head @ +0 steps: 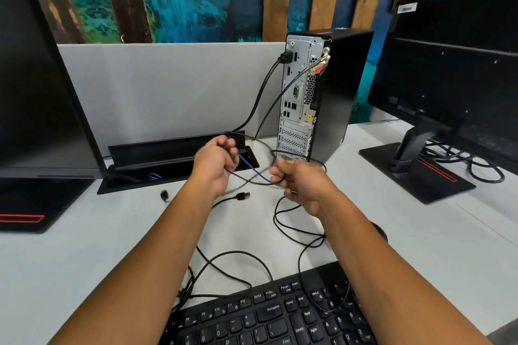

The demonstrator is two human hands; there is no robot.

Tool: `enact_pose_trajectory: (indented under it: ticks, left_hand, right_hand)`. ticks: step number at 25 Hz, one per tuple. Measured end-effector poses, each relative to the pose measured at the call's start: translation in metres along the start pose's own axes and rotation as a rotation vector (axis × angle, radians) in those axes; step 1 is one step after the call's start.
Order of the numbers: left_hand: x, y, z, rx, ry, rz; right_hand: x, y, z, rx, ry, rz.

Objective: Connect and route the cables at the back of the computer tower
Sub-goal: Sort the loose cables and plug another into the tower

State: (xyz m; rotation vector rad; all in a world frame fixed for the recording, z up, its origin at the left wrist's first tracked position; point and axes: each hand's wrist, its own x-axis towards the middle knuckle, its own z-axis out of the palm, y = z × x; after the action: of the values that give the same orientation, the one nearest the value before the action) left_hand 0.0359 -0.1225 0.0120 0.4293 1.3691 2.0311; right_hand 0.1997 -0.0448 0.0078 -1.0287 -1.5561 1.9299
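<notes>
In front of the computer tower (pixel 311 92) standing on the table (pixel 112 232), left hand (pixel 215 162) and right hand (pixel 297 182) each pinch a thin black cable (pixel 252 180); untangle it from the blue cable (pixel 253 168) before plugging in.

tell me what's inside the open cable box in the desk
A blue cable shows inside the cable box, left of the left hand. The rest is dark, hidden by the raised lid.

A keyboard (pixel 269 322) lies at the near edge, monitors at left (pixel 36 87) and right (pixel 454 70)
</notes>
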Motion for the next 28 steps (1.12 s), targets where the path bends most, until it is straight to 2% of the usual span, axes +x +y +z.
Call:
enact_pose_trajectory:
  ticks: [3,7,10,14,17,21,22,23,25,27,28]
  left_hand:
    - [0.004,-0.002,-0.007,-0.188,0.097,-0.107]
    - [-0.001,-0.007,-0.011,-0.382,0.136,-0.170]
    - [0.000,-0.008,-0.025,-0.397,0.125,-0.207]
    - [0.008,-0.015,-0.041,-0.265,0.189,-0.255]
    - [0.011,-0.024,-0.046,-0.170,0.305,-0.302]
    - [0.008,-0.029,-0.046,-0.219,0.498,-0.269]
    - [0.007,-0.030,-0.045,-0.168,0.531,-0.245]
    - [0.005,-0.031,-0.044,-0.015,0.567,-0.209]
    - [-0.001,-0.036,-0.036,0.540,0.564,-0.053]
    - [-0.015,-0.038,-0.013,1.029,0.399,0.247]
    - [-0.024,-0.034,0.002,1.178,0.299,0.445]
  right_hand:
    - [0.003,-0.001,-0.005,0.304,0.115,0.076]
    - [0.002,-0.008,-0.006,0.527,0.130,0.063]
    - [-0.003,-0.013,-0.012,0.550,0.120,0.023]
    - [-0.003,-0.011,-0.015,0.544,0.131,0.040]
    - [0.000,-0.010,-0.015,0.565,0.148,0.070]
    - [0.006,-0.006,-0.009,0.481,0.171,0.121]
    - [0.007,-0.004,-0.006,0.420,0.175,0.122]
    - [0.008,-0.003,-0.004,0.366,0.192,0.114]
    - [0.009,-0.003,-0.002,0.313,0.240,0.087]
    - [0.009,-0.004,-0.001,0.296,0.257,0.062]
    - [0.009,-0.003,0.000,0.290,0.261,0.052]
